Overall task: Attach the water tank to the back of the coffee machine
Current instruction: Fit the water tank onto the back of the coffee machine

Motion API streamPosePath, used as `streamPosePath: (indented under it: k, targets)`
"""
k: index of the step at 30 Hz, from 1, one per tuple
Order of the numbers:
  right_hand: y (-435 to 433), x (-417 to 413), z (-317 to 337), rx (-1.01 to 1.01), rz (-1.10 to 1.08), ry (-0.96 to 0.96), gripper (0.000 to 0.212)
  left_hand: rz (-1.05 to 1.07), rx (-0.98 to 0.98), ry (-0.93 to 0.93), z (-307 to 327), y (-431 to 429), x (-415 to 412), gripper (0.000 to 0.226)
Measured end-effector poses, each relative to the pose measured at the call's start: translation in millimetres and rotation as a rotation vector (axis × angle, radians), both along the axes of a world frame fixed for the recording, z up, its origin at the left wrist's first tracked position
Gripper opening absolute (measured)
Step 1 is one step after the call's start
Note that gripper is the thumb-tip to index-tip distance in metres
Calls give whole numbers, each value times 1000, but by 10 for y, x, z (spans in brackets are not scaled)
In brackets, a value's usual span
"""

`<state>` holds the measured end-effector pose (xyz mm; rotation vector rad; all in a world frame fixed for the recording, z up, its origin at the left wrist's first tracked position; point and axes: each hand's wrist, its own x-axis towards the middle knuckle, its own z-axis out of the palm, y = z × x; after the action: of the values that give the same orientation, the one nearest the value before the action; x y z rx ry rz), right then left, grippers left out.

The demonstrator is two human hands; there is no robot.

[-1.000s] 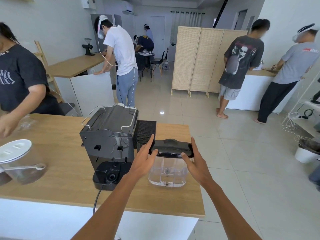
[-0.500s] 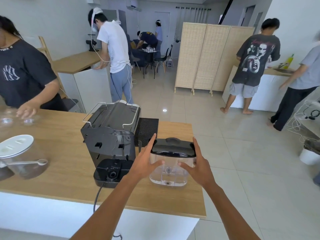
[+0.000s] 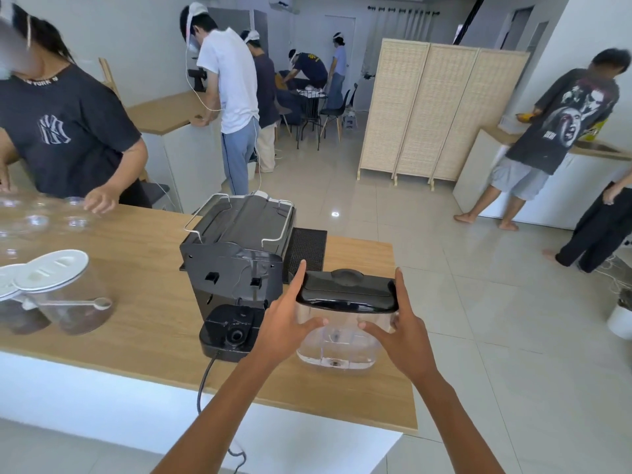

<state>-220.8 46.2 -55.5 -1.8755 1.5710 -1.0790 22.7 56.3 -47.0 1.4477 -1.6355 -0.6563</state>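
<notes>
A clear water tank [image 3: 342, 340] with a black lid stands on the wooden counter [image 3: 154, 323], just right of the black coffee machine [image 3: 236, 254]. The machine's back faces me, with its low black base socket [image 3: 232, 331] and a power cord toward me. My left hand [image 3: 290, 323] grips the tank's left side, index finger up along the lid. My right hand [image 3: 400, 326] holds the tank's right side. The tank's bottom looks close to or touching the counter; I cannot tell which.
Two clear jars with white lids [image 3: 65, 292] stand at the counter's left. A black drip mat [image 3: 306, 249] lies behind the tank. A person in a black shirt [image 3: 65, 138] works across the counter by several glasses [image 3: 37, 220]. Other people stand farther back.
Both hands have closed in on the tank's sides, thumbs now wrapped onto the clear front. The tank stays beside the machine. My view has shifted a little closer.
</notes>
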Motion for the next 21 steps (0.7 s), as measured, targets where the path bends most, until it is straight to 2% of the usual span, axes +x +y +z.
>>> streamPosePath:
  k: [4, 14, 21]
  targets:
    - [123, 192, 250, -21, 32, 8, 116, 19, -75, 99, 122, 143, 228, 112]
    - [277, 1060, 550, -58, 88, -109, 115, 103, -186, 67, 503, 376, 987, 107]
    - [181, 1690, 576, -40, 122, -150, 115, 125, -217, 85, 465, 307, 1562, 98]
